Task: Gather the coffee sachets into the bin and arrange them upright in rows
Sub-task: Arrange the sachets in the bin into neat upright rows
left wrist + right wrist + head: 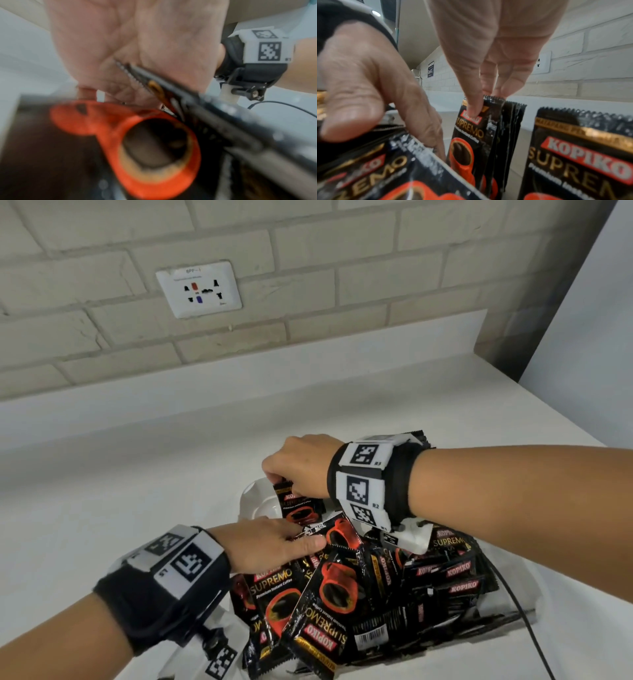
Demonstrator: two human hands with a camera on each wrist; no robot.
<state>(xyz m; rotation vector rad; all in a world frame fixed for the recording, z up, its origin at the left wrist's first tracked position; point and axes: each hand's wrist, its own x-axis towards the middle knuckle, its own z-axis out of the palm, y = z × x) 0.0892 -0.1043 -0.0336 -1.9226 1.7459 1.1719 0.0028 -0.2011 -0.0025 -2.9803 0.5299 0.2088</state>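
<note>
A pale plastic bin (251, 494) on the white counter holds a jumbled pile of black Kopiko Supremo coffee sachets (346, 587). My right hand (278, 478) pinches the top edge of a small upright stack of sachets (488, 135) at the bin's far left corner, thumb in front and fingers behind. My left hand (303, 537) reaches in from the left. Its thumb lies over a tilted sachet with a red cup (342, 534) and its fingers go down behind it, pinching it. More sachets (583, 155) stand close on the right in the right wrist view. The left wrist view is blurred.
The counter (137, 474) runs back to a pale brick wall with a white power socket (198, 289). A white panel (589, 302) stands at the far right. A black cable (513, 601) trails past the bin's right side.
</note>
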